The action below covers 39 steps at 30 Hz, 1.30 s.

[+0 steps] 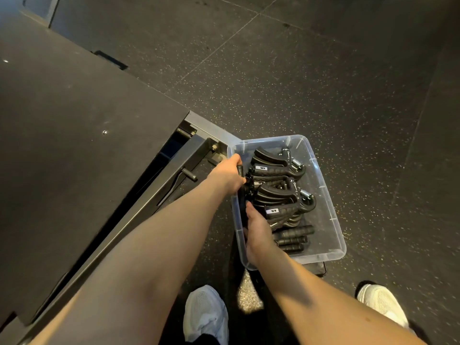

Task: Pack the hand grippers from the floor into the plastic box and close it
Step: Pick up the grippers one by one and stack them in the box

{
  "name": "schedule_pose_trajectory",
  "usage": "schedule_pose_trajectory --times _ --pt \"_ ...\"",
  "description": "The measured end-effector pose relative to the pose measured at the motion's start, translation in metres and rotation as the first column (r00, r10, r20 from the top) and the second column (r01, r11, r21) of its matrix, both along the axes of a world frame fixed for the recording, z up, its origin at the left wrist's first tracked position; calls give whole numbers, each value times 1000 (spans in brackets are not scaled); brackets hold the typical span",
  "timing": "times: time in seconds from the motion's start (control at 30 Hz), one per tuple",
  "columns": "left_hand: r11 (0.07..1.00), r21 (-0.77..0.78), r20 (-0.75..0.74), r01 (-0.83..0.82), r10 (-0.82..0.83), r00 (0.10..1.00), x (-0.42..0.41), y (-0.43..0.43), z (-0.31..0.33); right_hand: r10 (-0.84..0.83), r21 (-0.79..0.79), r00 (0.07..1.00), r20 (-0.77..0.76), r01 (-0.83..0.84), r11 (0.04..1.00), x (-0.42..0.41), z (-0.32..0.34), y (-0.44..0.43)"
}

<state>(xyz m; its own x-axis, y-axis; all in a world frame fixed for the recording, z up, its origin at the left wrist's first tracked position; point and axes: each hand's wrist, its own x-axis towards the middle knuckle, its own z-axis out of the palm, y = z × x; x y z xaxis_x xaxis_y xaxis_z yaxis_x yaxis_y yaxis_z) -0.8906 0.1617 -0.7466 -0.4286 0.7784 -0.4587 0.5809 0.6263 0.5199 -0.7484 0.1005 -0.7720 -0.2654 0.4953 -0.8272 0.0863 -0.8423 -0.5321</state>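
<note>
- So, one clear plastic box [331,220] sits on the dark speckled floor [323,83]; everything below is placed relative to that box.
- I count two hands, both at the box's near-left wall.
- Left hand [227,175] is at the far end of that wall, fingers curled around a black hand gripper [241,192] standing along the inside of the wall.
- Right hand [257,232] is at the near end of that wall, reaching inside; it is closed on the lower part of the same black piece, as far as I can tell.
- Inside the box I count two adjustable grippers with chrome springs: one [273,161] at the far end, one [281,197] in the middle, curved black handles stacked tight.
- At the near end inside lies a cluster of straight black foam handles [293,236], four ends visible; I can't tell how many grippers that makes.
- I see no loose gripper on the floor around the box.
- A dark flat piece [321,268] pokes out from under the box's near corner; I can't tell what it is.
- Left of the box: one big black platform [74,120] with a metal frame [189,150] below its edge.
- Nearer me than the box: two white shoes, one [206,312] below the near-left corner, one [380,301] off to the right.
</note>
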Motion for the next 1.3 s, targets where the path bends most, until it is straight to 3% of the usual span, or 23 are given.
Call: schedule_pose_trajectory --times 0.43,0.87,1.03,1.3 --pt "977 -206 -280 -50 -10 960 10 22 2 163 86 982 99 -171 981 -9 -27 2" --pt "983 -156 -268 -102 57 962 11 24 -7 156 127 987 50 -161 979 -5 -33 6" --pt "994 -102 -204 -48 27 979 8 20 -12 153 136 986 73 -162 977 -5 -31 8" --pt "978 177 143 113 -139 980 -16 -28 -23 192 196 977 97 -208 958 -7 -33 6"
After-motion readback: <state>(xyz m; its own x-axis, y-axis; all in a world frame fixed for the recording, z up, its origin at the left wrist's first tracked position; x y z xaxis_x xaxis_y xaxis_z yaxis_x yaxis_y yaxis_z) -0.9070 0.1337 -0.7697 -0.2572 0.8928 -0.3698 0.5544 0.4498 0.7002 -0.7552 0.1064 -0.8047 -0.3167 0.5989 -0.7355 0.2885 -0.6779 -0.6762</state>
